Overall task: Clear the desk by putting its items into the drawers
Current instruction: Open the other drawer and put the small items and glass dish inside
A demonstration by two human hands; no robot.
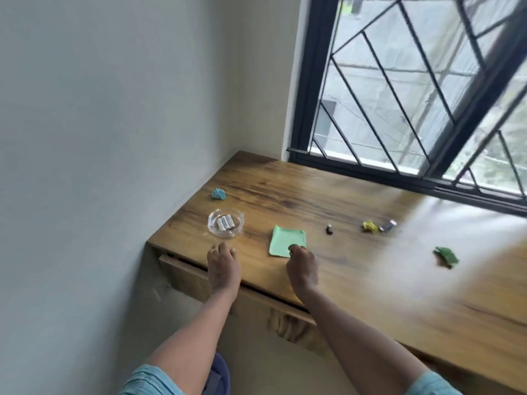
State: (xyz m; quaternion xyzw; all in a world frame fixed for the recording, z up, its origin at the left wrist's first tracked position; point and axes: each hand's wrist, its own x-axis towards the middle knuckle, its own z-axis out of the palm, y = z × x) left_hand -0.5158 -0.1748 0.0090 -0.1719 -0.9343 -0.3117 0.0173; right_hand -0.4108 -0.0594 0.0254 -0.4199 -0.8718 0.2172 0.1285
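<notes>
Right hand hides near corner of green notepad; grip unclear

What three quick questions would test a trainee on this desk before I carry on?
1. True or false: the batteries lie in the glass dish.
2. The right hand is at the near corner of: A. the green notepad; B. a mug; C. a stapler.
3. How many crumpled paper balls lie on the desk?

Key
1. True.
2. A.
3. Three: the blue ball near the wall, the yellow ball and the dark green ball.
</notes>
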